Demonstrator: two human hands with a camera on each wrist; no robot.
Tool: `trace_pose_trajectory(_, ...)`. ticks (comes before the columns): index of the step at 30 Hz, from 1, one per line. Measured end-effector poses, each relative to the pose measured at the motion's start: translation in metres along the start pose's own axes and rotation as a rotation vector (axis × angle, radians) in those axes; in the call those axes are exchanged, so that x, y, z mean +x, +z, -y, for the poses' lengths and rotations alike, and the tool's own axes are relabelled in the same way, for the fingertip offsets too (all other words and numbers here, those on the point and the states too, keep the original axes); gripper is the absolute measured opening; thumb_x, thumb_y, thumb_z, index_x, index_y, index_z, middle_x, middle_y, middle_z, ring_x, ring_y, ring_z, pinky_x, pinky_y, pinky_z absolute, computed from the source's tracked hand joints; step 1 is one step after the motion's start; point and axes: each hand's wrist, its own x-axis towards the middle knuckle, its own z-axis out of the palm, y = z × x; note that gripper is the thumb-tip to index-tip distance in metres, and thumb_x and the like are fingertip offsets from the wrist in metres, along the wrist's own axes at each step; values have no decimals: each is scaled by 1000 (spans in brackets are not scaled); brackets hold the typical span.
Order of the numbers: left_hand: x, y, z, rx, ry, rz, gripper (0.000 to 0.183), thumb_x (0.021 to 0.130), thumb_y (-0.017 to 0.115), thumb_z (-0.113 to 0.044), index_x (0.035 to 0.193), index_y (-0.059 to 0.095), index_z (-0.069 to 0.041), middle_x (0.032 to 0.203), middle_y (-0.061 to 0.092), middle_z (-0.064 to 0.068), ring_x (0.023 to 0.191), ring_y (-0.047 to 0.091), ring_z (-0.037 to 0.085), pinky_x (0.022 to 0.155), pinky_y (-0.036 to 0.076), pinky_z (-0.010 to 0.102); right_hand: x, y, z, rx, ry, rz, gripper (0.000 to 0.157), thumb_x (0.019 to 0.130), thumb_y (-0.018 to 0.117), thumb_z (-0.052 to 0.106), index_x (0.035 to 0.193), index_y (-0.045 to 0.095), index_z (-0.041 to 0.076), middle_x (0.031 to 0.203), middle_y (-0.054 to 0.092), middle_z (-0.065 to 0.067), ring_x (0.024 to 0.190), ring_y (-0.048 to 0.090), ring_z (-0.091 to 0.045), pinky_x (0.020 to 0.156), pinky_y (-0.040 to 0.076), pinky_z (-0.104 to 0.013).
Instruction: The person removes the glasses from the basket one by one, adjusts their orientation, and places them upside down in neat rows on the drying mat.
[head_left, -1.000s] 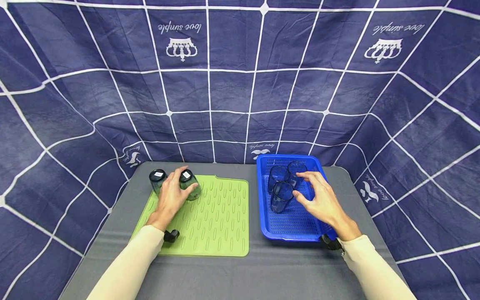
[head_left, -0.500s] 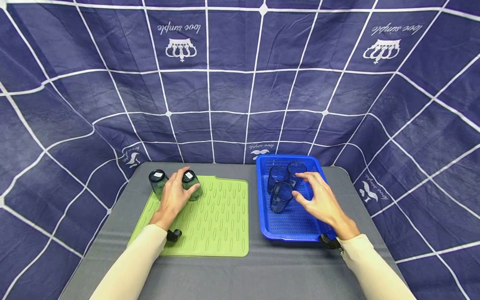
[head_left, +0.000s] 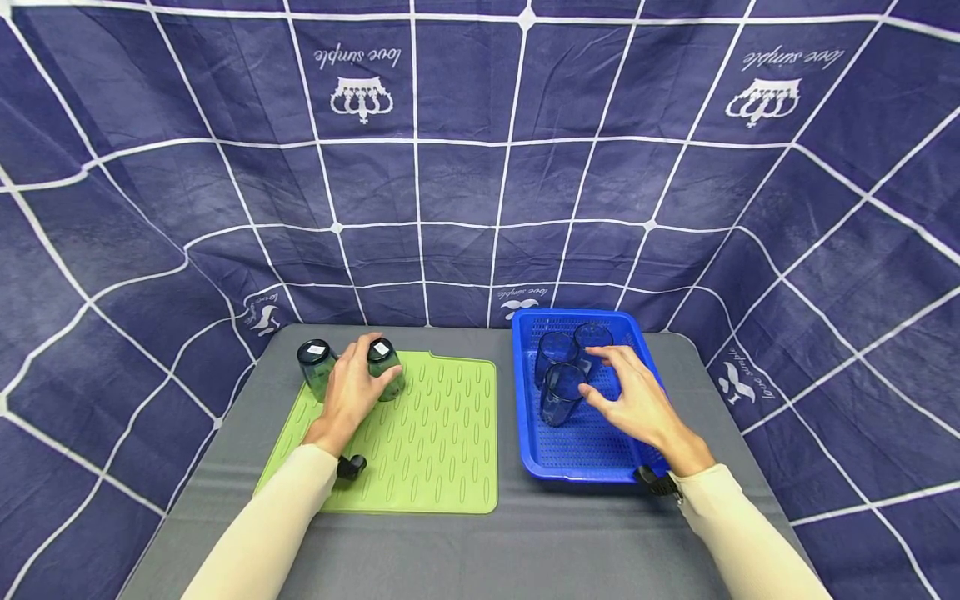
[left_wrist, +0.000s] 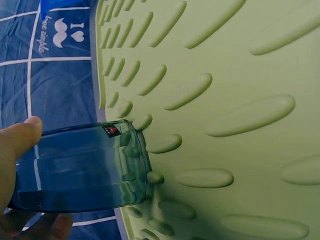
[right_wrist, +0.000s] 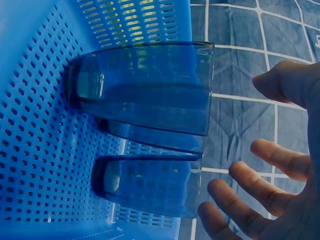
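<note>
Within grip of left hand point(head_left: 348, 398): upturned glass point(left_wrist: 82, 170), green mat point(head_left: 435, 442) beneath.

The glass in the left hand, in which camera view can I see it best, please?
The left wrist view, because the glass appears large there, with most of its side visible. The head view shows it small, base up, partly behind the left hand. The right wrist view does not show it.
</note>
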Motion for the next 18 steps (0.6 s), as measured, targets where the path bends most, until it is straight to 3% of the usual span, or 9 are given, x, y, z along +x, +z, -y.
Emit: trace_pose_trajectory(18, -1, 0, -2, 13, -33, 38, 86, 98, 97, -36, 168, 52, -13, 149, 69, 31, 133, 72, 58, 105, 62, 73, 2, 2, -1, -44, 30, 157, 74, 99, 92, 38, 163, 64, 12, 147, 73, -20, 132, 72, -40, 111, 61, -65)
